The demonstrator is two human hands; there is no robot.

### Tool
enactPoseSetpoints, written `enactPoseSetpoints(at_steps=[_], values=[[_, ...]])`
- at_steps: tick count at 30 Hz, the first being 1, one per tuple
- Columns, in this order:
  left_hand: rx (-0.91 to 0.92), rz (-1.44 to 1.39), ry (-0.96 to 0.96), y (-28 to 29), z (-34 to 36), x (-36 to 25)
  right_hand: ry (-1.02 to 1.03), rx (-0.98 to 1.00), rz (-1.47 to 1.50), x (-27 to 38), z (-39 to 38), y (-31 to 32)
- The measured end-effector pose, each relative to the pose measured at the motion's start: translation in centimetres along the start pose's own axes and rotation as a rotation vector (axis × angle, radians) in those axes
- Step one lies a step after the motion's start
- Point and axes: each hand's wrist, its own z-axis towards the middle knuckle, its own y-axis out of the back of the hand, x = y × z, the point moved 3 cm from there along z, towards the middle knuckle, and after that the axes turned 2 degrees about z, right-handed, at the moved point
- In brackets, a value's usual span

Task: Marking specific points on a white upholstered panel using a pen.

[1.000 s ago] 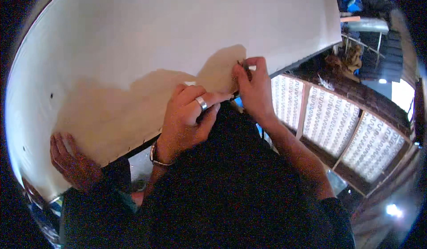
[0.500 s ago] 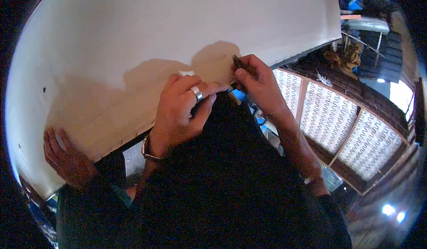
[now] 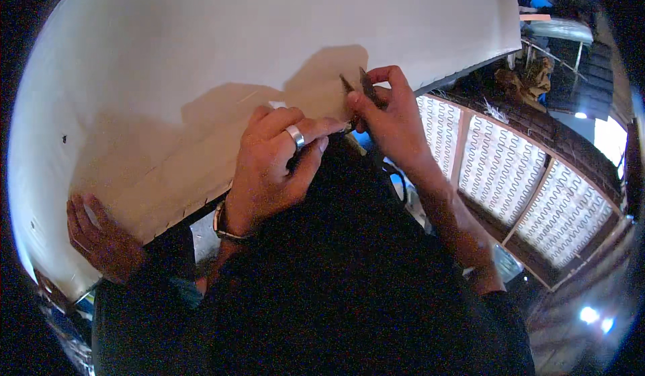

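1. A dark tool (image 3: 367,88) with two pointed tips is held in the right hand (image 3: 393,120). It is pinched between thumb and fingers, its lower part hidden by them.
2. The tool is placed over the near edge of a large cream panel (image 3: 282,30), right of the left hand (image 3: 269,164). Its tips are parted and pointed up and slightly left, away from the body; its long axis is set across the line of that edge.
3. The panel's long axis is run from lower left to upper right. Short dark marks are spaced along the near edge, and two small dark spots are seen toward the left end.
4. The left hand's forefinger is stretched rightward along the edge, its tip brought close below the tool. The thumb is held beneath, slightly apart, and the other fingers are bent; whether anything is pinched cannot be told.
5. A ring (image 3: 295,137) and a wristband (image 3: 220,221) are worn on the left side.
6. Another person's hand (image 3: 101,238) is laid on the panel at far left, fingers slightly parted.
7. At right, wavy springs (image 3: 500,154) are stretched across a wooden frame (image 3: 461,144).
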Motion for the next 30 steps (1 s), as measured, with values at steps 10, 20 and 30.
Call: enactPoseSetpoints(at_steps=[10, 20, 30], values=[[-0.066, -0.021, 0.009, 0.1, -0.1, -0.1, 0.062, -0.242, 0.062, -0.9, -0.9, -2.3], [-0.059, 0.028, 0.013, 0.1, -0.8, 0.1, 0.419, -0.058, -0.537, 0.8, 0.6, -0.2], [-0.285, 0.096, 0.013, 0.8, -2.3, -0.2, 0.937, 0.055, -0.867, 3.0, 3.5, 2.2]])
